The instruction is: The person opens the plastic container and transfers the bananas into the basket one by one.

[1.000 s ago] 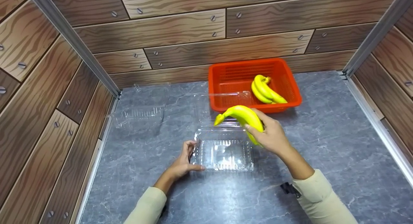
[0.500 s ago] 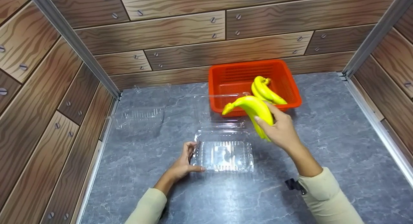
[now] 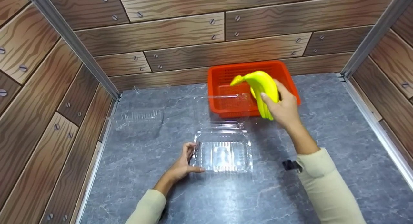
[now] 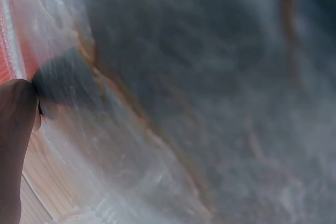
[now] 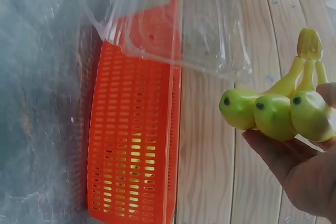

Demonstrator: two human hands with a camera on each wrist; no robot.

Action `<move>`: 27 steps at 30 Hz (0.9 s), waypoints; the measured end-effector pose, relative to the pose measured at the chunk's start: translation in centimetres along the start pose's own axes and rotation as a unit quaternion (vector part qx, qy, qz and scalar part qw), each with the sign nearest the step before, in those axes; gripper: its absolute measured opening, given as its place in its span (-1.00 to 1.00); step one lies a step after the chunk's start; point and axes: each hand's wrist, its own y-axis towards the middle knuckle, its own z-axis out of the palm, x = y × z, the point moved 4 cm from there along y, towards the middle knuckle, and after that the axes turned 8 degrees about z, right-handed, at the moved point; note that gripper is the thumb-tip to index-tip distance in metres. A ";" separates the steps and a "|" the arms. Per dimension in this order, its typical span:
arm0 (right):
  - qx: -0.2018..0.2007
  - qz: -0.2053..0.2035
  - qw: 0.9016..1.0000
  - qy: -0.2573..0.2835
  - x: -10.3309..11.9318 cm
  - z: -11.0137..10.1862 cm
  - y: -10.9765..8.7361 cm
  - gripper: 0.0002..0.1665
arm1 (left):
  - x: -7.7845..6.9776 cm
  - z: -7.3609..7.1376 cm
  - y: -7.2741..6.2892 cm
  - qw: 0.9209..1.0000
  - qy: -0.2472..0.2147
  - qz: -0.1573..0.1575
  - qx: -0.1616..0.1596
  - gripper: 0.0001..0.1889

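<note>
My right hand (image 3: 284, 106) grips a bunch of yellow bananas (image 3: 267, 85), raised over the front of the red plastic basket (image 3: 213, 95). In the right wrist view the bananas' (image 5: 275, 116) greenish tips face the camera and their shared stem points up. Mostly hidden behind them lies another bunch in the basket; yellow shows through the slots of the basket wall (image 5: 121, 129). My left hand (image 3: 181, 164) holds the left side of a clear plastic clamshell container (image 3: 222, 156), thumb along its front edge. Its lid stands open toward the basket. In the left wrist view a thumb (image 4: 13, 124) touches clear plastic.
A second clear clamshell container (image 3: 138, 117) stands open at the back left of the grey marbled table (image 3: 129, 169). Wood-patterned walls (image 3: 180, 34) enclose the back and both sides. The basket is close to the back wall.
My right hand has carried the bananas away from the container, back and slightly right, to over the basket. The left hand and the container stay where they were.
</note>
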 end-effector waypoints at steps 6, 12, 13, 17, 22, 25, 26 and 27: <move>0.002 0.041 0.998 0.039 -0.6 1.8 4.0 -0.33 | 0.0 -0.2 -0.1 1.000 0.004 -0.003 -0.004 0.06; 0.022 0.103 0.989 0.106 -1.8 4.9 6.9 -0.33 | 0.1 0.0 0.1 1.000 0.005 0.002 0.001 0.05; 0.026 0.110 0.988 0.106 -2.0 5.4 7.3 -0.33 | 0.1 0.1 0.2 1.000 0.004 0.004 0.003 0.05; 0.049 0.134 0.985 0.095 -2.9 7.5 8.4 -0.32 | 0.2 0.2 0.3 1.000 -0.001 0.013 0.000 0.04; 0.082 0.172 0.980 0.052 -4.6 9.2 9.2 -0.31 | 0.2 0.2 0.2 1.000 0.004 0.004 -0.002 0.05; 0.110 0.185 0.976 0.024 -5.5 10.0 9.5 -0.32 | 0.2 0.1 0.2 1.000 0.006 0.002 -0.003 0.05; 0.119 0.187 0.975 0.016 -5.7 10.2 9.6 -0.32 | 0.2 0.1 0.2 1.000 0.006 0.003 -0.005 0.05; 0.125 0.187 0.974 0.009 -5.9 10.4 9.7 -0.32 | 0.1 0.1 0.2 1.000 0.005 0.004 -0.004 0.05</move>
